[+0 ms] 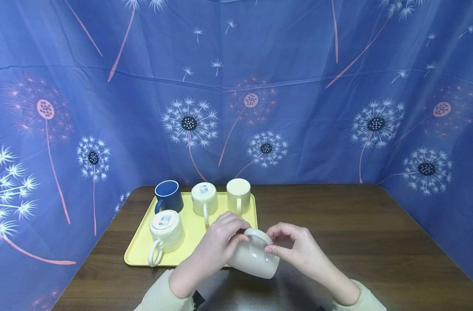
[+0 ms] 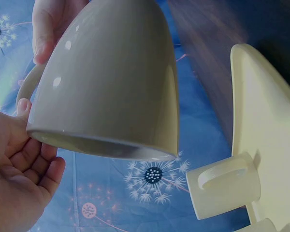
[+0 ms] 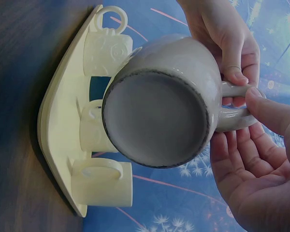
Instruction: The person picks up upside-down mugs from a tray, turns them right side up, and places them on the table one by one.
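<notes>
Both hands hold a glossy grey-beige mug (image 1: pixel 256 258) above the table's front, just right of the tray. It lies tilted on its side in the air, its handle (image 1: pixel 257 235) turned up and away. My left hand (image 1: pixel 221 237) grips it at the rim and the near end of the handle; in the left wrist view the left fingers (image 2: pixel 26 162) curl by the rim. My right hand (image 1: pixel 294 248) pinches the handle between thumb and fingers, as the right wrist view shows. There the mug's round, dark-edged base (image 3: pixel 157 118) faces the camera.
A yellow tray (image 1: pixel 137 250) on the brown wooden table (image 1: pixel 337 216) bears a dark blue mug (image 1: pixel 172 201), a cream mug with a label on its upturned base (image 1: pixel 166 233), another labelled cream mug (image 1: pixel 205 201) and a cream mug (image 1: pixel 239 196). Blue dandelion-print cloth (image 1: pixel 306 129) hangs behind.
</notes>
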